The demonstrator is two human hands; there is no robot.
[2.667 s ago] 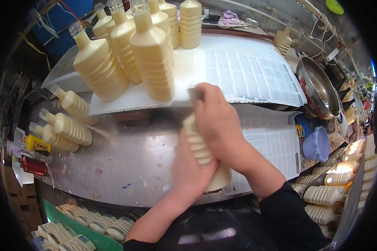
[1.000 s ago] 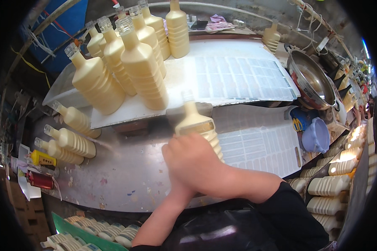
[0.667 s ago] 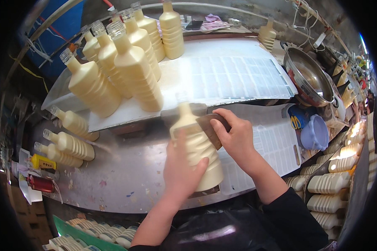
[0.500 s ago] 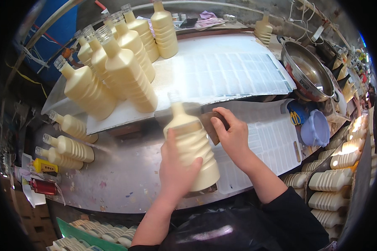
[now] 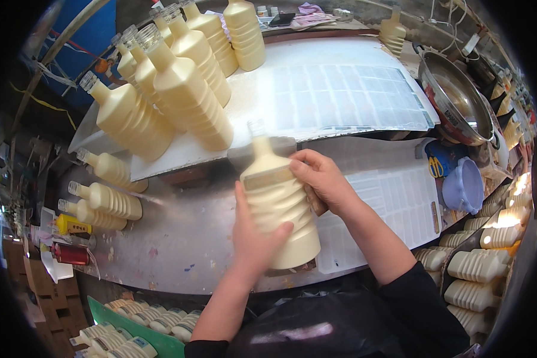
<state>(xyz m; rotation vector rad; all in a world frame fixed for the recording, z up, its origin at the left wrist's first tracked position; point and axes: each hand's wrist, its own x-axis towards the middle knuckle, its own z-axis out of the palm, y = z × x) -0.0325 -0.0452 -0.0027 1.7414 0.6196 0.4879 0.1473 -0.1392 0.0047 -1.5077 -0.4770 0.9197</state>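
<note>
Clearly, in the head view, two hands work at one cream bottle (image 5: 280, 203) over the worktop (image 5: 161, 262), near its front edge, its neck pointing away from the person. The left hand (image 5: 250, 241) has its grip curled around the bottle's left side, thumb across the front. The right hand (image 5: 323, 180) grips one brown flat tool (image 5: 316, 201), thumb and fingertips at the end of a translucent strip (image 5: 267, 178); whether they pinch that strip I cannot tell. Three more bottles (image 5: 114, 201) are at the left, one pan (image 5: 459, 101) and one purple bucket (image 5: 463, 188) at the right.

The bottle is ribbed and opaque below a clear threaded neck; the worktop is grey speckled metal, and two sheets (image 5: 343, 95) are patterned in pale rectangles.

Motion blurs the left hand, which covers part of the ribs. Upper-left bottles (image 5: 197, 107) overlap, some cut off by the fisheye rim.
</note>
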